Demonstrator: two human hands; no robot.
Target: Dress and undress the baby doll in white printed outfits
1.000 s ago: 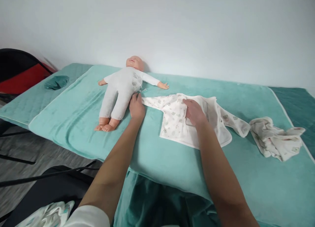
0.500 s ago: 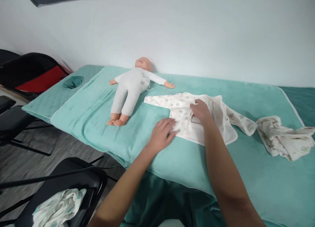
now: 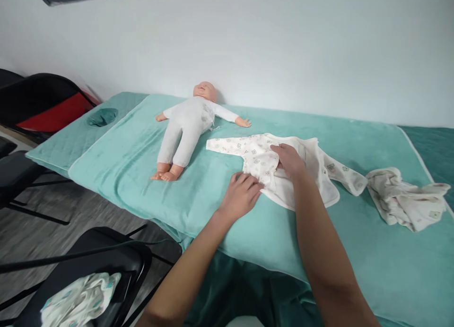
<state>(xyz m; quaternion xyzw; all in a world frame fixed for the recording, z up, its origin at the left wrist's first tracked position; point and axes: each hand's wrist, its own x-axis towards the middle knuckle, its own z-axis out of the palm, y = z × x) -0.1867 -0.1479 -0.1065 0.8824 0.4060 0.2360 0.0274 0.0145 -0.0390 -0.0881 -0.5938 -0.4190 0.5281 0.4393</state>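
Note:
A white baby shirt (image 3: 256, 153) with small printed figures lies spread on the green cover, its front open and its sleeves stretched out to both sides. My right hand (image 3: 289, 160) has its fingers closed on the front panel near the middle. At the lower left corner of the shirt, my left hand (image 3: 243, 194) rests with curled fingers on the hem; its thumb is partly hidden. Up and to the left, a baby doll (image 3: 186, 124) in a white cloth body lies on its back with arms spread, apart from both hands.
A crumpled printed cloth (image 3: 404, 199) lies by the shirt's right sleeve. The green-covered bed (image 3: 117, 166) stands against a white wall and has a face hole (image 3: 102, 116) at its left end. Black chairs stand at left; the nearest chair (image 3: 120, 251) bears another cloth (image 3: 80, 301).
My left hand has moved slightly right onto the shirt's lower corner, and its fingers have closed there. My right hand keeps hold of the front panel. The view has shifted a little.

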